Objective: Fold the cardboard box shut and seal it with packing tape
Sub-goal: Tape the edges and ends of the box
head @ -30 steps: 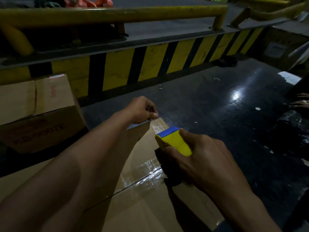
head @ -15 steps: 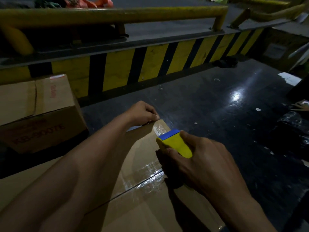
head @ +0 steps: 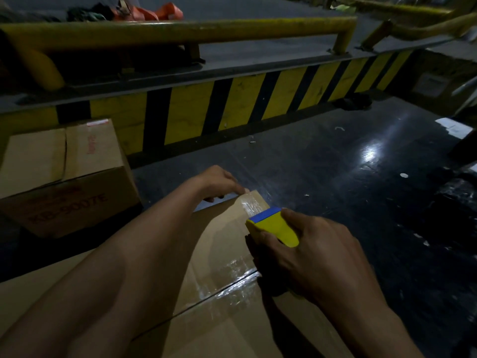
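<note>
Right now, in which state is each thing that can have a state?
Cardboard box: flaps folded shut, seam taped.
Tape dispenser: gripped by right hand, near the box's far edge.
Packing tape: stretched from dispenser to that edge.
Left hand: pinches the tape's end.
Second box: closed, on the floor.

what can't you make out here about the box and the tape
- The tape roll: head view, hidden under the right hand; only the yellow-and-blue dispenser shows.
- Near end of the cardboard box: cut off by the bottom edge, covered by forearms.
- Grip of the left hand on the tape: too dim.
</note>
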A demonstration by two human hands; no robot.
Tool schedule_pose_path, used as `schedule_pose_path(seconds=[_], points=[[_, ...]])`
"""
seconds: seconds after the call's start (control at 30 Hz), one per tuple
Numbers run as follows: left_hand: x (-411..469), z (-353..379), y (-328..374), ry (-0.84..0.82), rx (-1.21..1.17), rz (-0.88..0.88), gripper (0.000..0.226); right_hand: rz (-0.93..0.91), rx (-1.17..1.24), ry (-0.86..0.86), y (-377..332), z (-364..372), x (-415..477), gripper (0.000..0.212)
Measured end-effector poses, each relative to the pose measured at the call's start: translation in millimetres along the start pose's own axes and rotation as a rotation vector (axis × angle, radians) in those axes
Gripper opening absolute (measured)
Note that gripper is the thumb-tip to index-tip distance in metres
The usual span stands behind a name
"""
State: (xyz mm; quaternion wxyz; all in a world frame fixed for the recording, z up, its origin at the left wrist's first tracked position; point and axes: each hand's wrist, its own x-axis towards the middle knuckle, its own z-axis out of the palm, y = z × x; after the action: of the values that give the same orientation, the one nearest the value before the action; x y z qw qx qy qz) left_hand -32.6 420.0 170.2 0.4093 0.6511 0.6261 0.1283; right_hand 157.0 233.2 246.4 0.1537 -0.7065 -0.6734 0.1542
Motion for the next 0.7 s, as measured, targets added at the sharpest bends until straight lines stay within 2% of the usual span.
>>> schedule_pose_path(seconds=[0.07,0.13,0.23,0.47,0.57,0.7], points=[[-1,3,-9,0.096,0.029,0.087,0.029,-0.003,-0.020,0.006,0,0,-1,0.075],[-8,11,-8,0.188,-0.080,0.199,0.016,0.002,-0.024,0.003,0,-1,-2,0.073],[-18,21,-1,0.219,-0.134,0.297,0.015,0.000,-0.022,0.003,-1,-2,-2,0.071],[-31,25,-3,0.191,0.045,0.327,0.024,0.005,-0.022,0.020,-4,-3,-4,0.073],[-37,26,-2,0.155,0.079,0.338,0.035,-0.001,-0.042,0.015,-6,-3,-4,0.069],[-40,32,-8,0.215,0.081,0.324,0.045,-0.002,-0.040,-0.025,-6,-9,-3,0.068]])
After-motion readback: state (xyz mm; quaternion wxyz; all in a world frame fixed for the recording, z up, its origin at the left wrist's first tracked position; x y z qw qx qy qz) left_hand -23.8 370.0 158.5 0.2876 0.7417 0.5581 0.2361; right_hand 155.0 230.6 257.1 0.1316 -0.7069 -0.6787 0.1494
